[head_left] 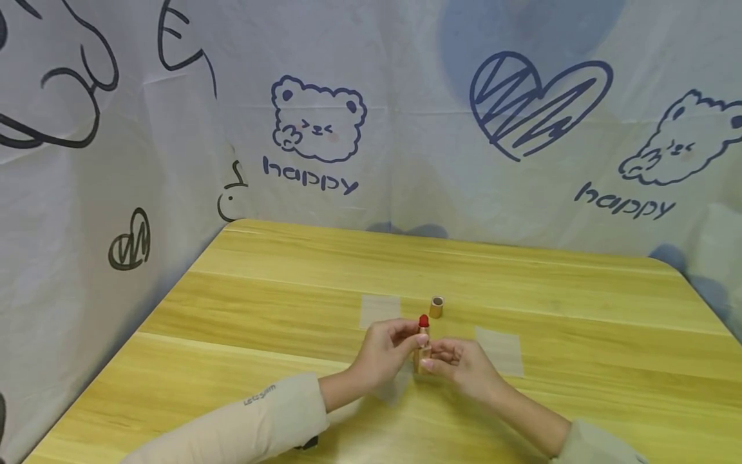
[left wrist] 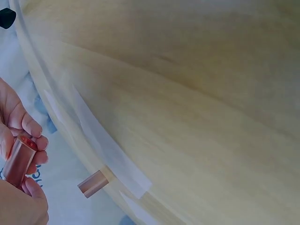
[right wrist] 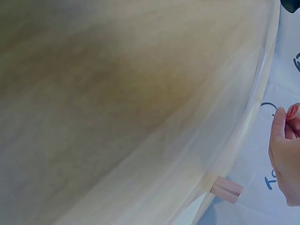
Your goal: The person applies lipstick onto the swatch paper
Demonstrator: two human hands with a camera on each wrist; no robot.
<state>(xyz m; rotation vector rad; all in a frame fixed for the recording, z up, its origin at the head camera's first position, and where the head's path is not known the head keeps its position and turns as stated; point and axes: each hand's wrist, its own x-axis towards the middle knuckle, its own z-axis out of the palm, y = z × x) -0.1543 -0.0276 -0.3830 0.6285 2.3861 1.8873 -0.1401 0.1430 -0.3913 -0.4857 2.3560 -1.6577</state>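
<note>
An uncapped lipstick with a gold tube stands roughly upright between both hands, its red tip showing at the top. My left hand pinches the upper part of the tube with thumb and fingers. Lower down, my right hand grips the base, thumb in front. Just behind the hands the gold cap stands on the table, its hollow end up. The left wrist view shows the tube between fingers, with a red label on its bottom end. Only a bit of the lipstick appears in the right wrist view.
Pale tape patches lie on the wooden table, one left of the cap, another to the right, and one partly under the left hand. A white cloth with drawn bears and hearts hangs behind and to the left.
</note>
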